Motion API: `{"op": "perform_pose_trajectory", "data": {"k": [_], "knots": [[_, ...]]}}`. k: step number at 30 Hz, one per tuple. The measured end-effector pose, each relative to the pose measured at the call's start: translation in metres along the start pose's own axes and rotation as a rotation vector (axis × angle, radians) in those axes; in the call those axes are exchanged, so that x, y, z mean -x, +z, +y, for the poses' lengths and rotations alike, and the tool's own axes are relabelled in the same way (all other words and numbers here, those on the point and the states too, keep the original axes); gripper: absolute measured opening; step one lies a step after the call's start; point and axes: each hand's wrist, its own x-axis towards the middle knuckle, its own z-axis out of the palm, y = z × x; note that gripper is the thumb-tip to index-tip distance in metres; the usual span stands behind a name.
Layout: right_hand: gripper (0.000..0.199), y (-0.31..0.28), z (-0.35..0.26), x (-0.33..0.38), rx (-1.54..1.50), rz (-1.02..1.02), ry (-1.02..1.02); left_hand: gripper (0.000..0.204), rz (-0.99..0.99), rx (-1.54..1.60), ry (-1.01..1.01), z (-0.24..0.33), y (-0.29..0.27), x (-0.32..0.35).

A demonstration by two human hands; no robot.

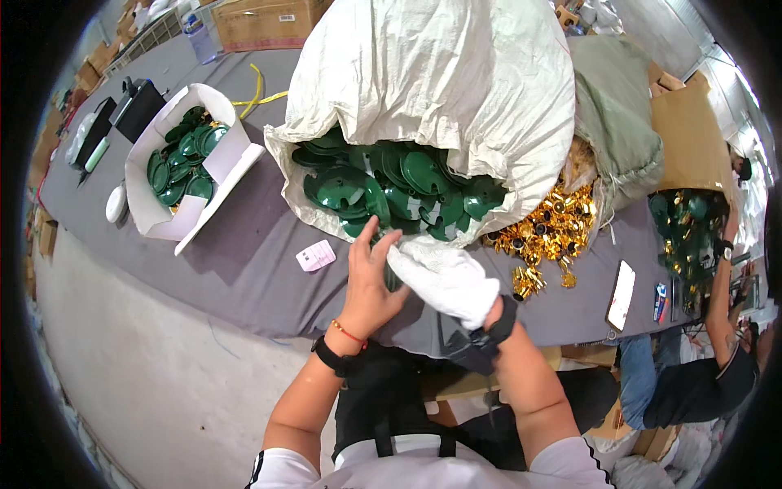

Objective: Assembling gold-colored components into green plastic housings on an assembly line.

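Observation:
Many shiny green discs [423, 173] spill from the mouth of a large white woven sack [436, 73]. My bare left hand [371, 281] is just in front of this mouth, its fingers curved at the near discs. Beside its palm, a green disc [393, 275] shows edge-on between my two hands, and the left fingers curl round it. My right hand [448, 281] wears a white glove and reaches in from the right, close to the same disc. Motion blur and the glove hide how its fingers are set.
A white box [184, 230] of green discs stands at left. Gold pieces [554, 224] lie right of the sack, by an olive sack [619, 122]. A pink-white label [315, 256] and a phone [621, 295] lie on the grey cloth [269, 285]. Another person [700, 379] works at far right.

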Motion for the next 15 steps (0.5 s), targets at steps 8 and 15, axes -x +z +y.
{"op": "perform_pose_trajectory", "data": {"k": [8,15], "knots": [[0.063,-0.030,0.059,-0.090,0.421,-0.392,0.373,0.050,0.130,0.187,-0.074,-0.006,0.000,-0.002],[0.057,-0.016,0.065,-0.078,0.520,-0.453,0.501,0.060,0.231,0.978,-0.356,-0.010,-0.009,0.002]]}}
